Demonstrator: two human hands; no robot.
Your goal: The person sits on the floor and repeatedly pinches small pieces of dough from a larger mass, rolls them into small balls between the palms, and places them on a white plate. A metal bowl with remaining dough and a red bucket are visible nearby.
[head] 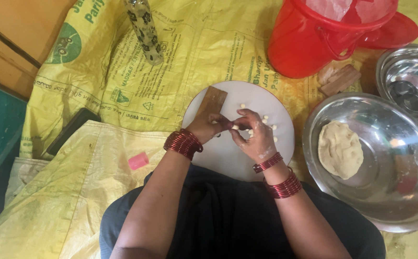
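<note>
Over the round white board (228,158), the left hand (208,125) and right hand (256,136) meet fingertip to fingertip, pinching a small dough piece (235,127). More pellets (266,120) lie scattered further on, and a wooden block (212,101) rests at the far left. Right, a steel bowl (391,201) holds dough (340,149)

Both forearms reach toward twelve o'clock. The left hand (208,125) and right hand (254,136) meet, fingertips pinched together.
</note>
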